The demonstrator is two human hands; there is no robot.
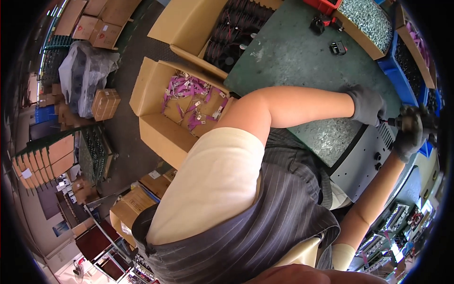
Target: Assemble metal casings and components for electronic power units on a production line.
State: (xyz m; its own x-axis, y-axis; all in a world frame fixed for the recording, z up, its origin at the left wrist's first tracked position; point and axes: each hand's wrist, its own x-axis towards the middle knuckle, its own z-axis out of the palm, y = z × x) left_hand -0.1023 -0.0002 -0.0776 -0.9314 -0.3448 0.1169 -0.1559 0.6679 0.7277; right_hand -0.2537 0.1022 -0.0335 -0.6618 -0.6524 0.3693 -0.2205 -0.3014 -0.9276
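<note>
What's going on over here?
A person wearing gloves is working over a gray metal panel at a green bench. The right hand grips a dark tool, its tip pointing toward the left hand close by; whether that hand holds anything is hidden. Next to the bench, an open cardboard box contains purple pieces.

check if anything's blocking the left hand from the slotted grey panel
Nothing visible does: the left hand is at the slotted end of the grey panel. The dark tool-like object in the right hand points toward it; contact is unclear. Two black knobs sit farther down the panel, out of the way.
</note>
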